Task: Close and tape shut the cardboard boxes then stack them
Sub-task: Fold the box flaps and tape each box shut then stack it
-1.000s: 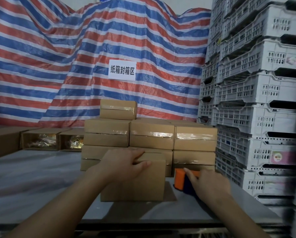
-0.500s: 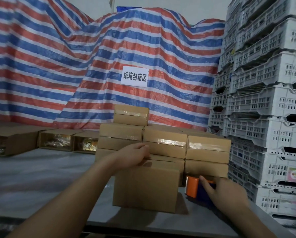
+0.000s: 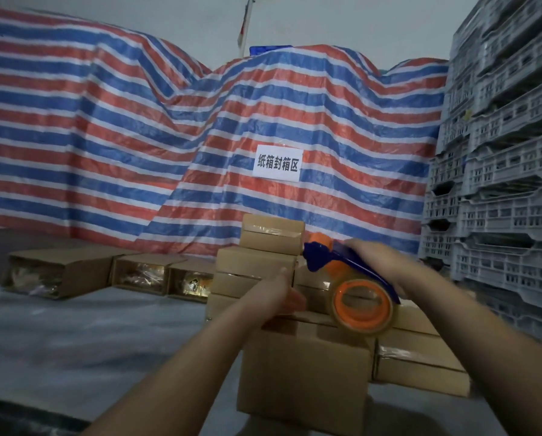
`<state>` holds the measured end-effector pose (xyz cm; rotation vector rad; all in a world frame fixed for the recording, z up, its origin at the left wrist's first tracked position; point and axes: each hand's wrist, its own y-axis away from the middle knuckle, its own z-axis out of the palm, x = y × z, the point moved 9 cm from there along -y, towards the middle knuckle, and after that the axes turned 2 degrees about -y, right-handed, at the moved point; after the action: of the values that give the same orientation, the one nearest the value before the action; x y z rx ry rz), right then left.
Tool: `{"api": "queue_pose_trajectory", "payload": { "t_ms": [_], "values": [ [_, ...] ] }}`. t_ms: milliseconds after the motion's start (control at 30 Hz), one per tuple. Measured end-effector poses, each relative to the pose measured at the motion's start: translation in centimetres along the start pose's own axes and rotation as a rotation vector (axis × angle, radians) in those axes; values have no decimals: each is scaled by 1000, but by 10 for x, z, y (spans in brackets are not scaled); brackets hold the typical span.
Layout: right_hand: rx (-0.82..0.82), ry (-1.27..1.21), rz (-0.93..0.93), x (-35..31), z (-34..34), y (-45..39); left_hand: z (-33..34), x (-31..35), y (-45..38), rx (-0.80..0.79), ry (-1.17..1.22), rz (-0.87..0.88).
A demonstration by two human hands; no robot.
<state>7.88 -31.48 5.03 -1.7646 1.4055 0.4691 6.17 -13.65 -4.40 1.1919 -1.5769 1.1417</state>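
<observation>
Both hands meet above the nearest cardboard box [image 3: 304,369], which stands on the grey table [image 3: 84,347] at its front edge. Right hand [image 3: 386,265] is wrapped round the handle of a blue and orange tape dispenser [image 3: 354,287] and holds it in the air over the box's top; its fingers are motion-blurred, so how they lie on the handle is hard to make out. A clear tape roll on an orange core hangs at the dispenser's lower end, just above the box's top right corner; whether it touches the cardboard cannot be told. Left hand [image 3: 279,294] sits at the box's far top edge with its fingertips toward the dispenser. Its fingers are blurred and partly turned away, so whether they pinch tape, press the flap or hold nothing cannot be told. Behind the hands rises a stack of taped boxes [image 3: 263,256], much of it hidden by the arms and dispenser. Further left on the table lie open boxes [image 3: 143,275] on their sides, contents indistinct. A striped tarp [image 3: 106,136] with a white sign [image 3: 277,163] fills the back, and grey crates [image 3: 499,184] tower at right, cut off by the frame.
</observation>
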Motion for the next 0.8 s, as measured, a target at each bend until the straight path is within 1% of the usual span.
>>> {"api": "queue_pose_trajectory", "payload": {
  "t_ms": [100,167,267,333,467,600,800],
  "values": [
    [-103,162,-46,-10,25,-10,-5,-8,-3,-14,239,-82],
    [-151,166,-39,-12,32,-13,-11,-12,-6,-11,311,-71],
    [-194,298,-88,-17,38,-13,-15,-15,-9,5,405,-73],
    [-195,354,-126,-22,39,-11,-15,-14,-8,4,452,-82],
    [-196,412,-173,-26,38,-6,-13,-11,-6,-13,427,-89],
    [-188,399,-182,-28,37,-1,-15,-13,-3,-1,407,-105],
    [-190,323,-126,-29,37,0,-17,-11,-3,42,349,-101]
  ]
}}
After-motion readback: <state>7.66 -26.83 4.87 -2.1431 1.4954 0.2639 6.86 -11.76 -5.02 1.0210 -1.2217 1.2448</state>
